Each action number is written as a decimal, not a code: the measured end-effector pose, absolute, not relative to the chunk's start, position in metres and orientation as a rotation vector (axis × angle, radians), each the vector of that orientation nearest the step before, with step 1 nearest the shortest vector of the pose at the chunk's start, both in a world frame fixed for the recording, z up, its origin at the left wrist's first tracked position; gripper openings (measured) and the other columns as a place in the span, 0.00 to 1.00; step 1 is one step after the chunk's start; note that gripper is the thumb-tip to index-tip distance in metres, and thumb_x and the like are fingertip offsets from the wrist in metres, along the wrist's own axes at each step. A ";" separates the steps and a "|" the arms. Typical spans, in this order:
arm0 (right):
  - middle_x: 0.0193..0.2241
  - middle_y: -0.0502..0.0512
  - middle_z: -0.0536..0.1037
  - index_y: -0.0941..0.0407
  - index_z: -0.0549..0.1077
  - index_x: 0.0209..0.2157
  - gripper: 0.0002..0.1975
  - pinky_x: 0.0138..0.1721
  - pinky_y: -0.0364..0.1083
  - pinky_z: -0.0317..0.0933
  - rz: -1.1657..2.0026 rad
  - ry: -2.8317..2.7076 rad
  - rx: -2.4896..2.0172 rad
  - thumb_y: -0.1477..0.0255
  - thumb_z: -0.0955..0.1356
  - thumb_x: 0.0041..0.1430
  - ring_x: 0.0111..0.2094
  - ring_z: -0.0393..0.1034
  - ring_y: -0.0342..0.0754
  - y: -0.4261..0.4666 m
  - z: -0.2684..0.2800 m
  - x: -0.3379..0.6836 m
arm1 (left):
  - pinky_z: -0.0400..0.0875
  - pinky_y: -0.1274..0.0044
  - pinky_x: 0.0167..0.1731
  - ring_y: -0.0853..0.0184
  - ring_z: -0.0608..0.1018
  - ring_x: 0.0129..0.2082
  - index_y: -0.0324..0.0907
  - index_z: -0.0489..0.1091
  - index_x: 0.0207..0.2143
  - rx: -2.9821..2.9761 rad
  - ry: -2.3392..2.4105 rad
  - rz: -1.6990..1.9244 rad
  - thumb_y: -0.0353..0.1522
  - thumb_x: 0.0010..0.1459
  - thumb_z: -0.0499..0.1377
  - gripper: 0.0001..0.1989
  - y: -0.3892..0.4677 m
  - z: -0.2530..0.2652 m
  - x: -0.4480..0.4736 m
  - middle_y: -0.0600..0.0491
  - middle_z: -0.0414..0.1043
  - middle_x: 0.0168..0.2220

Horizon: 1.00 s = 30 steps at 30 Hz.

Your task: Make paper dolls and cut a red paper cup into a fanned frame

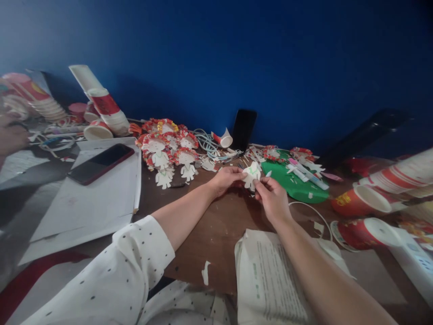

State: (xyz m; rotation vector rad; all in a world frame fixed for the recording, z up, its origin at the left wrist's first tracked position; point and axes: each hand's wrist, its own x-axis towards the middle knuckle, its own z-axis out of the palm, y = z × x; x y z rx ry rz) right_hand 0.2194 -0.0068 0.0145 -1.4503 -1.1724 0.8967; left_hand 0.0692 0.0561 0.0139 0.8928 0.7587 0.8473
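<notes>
Paper cutout (252,173), right of frame centre: was pinched by left hand (226,178) and right hand (273,198), both nearly closed, probably for steadiness.

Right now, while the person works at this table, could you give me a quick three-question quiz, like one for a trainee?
1. True or false: the left hand and right hand touch the same white paper cutout.

2. The printed pages lie:
A) beyond the hands
B) nearer the wearer than the hands
C) on the green sheet

3. Fill in: the left sleeve is white with dark ____.

Key: 1 true; 2 B; 3 dots
</notes>
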 end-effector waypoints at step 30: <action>0.19 0.47 0.71 0.57 0.71 0.32 0.17 0.20 0.40 0.55 0.822 -1.220 -1.502 0.56 0.70 0.50 0.18 0.62 0.41 -0.006 0.016 0.221 | 0.66 0.81 0.25 0.75 0.72 0.22 0.35 0.68 0.29 1.028 0.784 0.874 0.29 0.48 0.64 0.08 0.058 0.007 0.071 0.55 0.70 0.24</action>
